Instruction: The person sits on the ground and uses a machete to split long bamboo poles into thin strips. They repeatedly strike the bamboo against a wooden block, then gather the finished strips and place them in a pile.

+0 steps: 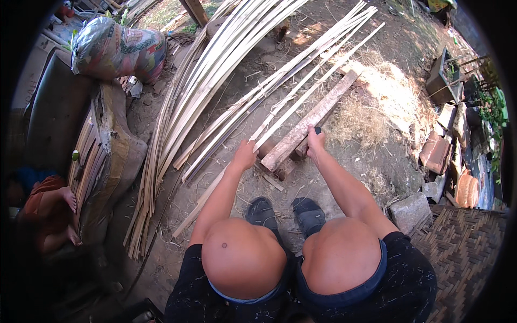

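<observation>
Below, left hand [245,155] closed around the near end of a pale bamboo strip [318,81], strip running up and rightward away from the hand across the dirt ground [344,177]. Right hand [315,141] clamped on a dark tool handle [318,130], blade hidden, just beside the strip's near end. Between both hands, a rough wooden block [309,123], tilted, touching the strip. Farther left, a long heap of split bamboo strips [199,91]. Dark shoes [285,214] near the block.
</observation>
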Demonstrator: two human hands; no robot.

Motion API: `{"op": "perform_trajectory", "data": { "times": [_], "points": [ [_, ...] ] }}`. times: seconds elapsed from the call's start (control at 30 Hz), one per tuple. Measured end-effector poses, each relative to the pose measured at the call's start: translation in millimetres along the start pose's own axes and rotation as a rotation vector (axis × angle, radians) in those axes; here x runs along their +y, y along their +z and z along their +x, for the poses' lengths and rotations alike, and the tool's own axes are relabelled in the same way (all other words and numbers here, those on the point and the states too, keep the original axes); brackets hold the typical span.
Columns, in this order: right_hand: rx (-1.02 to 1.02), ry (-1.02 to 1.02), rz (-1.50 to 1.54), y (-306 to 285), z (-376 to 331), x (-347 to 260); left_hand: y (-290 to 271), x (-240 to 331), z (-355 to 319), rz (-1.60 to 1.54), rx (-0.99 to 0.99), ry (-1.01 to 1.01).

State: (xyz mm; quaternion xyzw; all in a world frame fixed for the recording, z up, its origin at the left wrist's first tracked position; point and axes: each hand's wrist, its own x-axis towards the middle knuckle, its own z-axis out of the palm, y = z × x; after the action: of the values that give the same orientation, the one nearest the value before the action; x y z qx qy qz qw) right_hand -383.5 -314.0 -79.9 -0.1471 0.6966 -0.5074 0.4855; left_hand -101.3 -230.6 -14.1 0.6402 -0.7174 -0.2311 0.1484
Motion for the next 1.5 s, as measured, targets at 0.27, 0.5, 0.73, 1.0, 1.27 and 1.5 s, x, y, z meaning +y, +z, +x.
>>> {"op": "perform_trajectory", "data": {
  "times": [0.27, 0.5, 0.73, 1.0, 1.27, 1.5],
  "points": [
    [-0.173, -0.076, -0.043, -90.1, -98.4, -40.3, -126.1, 37.7, -102.7, -0.486, -0.201, -0.352],
    [-0.295, -0.524, -0.696, -183.1, -98.7, -90.7, -83.4, -39.7, -208.7, -0.479, -0.310, -0.415],
    [-0.663, -0.760, -1.392, -144.6, -125.7, -89.1, -105.7, -22.2, -231.1, -0.591, -0.410, -0.570],
    [-0.587, -0.694, -1.128, -133.4, -112.8, -67.4, -114.1, -73.2, -295.8, -0.646, -0.436, -0.748],
    [-0.426, -0.809, -1.079, -138.6, -100.2, -77.9, -79.5, -96.8, -283.2, -0.629, -0.484, -0.690],
    [-0.685, -0.839, -1.015, -125.9, -136.3, -47.1, -43.5, 2.9, -194.2, -0.261, -0.027, -0.226]
  ]
}}
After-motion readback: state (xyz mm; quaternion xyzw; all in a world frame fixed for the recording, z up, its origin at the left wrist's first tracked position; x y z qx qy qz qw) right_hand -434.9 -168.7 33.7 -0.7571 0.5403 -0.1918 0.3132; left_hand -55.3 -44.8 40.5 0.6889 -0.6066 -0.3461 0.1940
